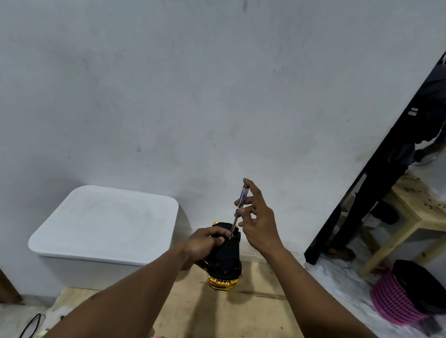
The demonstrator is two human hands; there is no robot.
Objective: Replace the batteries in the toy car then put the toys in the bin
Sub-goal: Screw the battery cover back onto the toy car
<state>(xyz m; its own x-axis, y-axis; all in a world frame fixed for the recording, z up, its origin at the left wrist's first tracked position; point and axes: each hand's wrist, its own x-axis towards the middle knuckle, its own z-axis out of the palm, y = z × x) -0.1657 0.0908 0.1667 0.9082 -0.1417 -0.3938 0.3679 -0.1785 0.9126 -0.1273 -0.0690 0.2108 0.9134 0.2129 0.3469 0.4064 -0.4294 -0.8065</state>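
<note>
A: What containers are there?
B: A white, rounded-square bin [104, 227], lid shut, at the wooden table's [251, 322] far left corner.
A: And the car?
B: Upside down beside it, black underside, gold body. The left hand [202, 245] grips the toy car [224, 260]; the right hand's [258, 223] fingers pinch a clear-handled screwdriver [238, 212] upright, its tip on the underside.

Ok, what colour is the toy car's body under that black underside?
Shiny gold, visible at the toy car end nearest the camera, head view.
</note>
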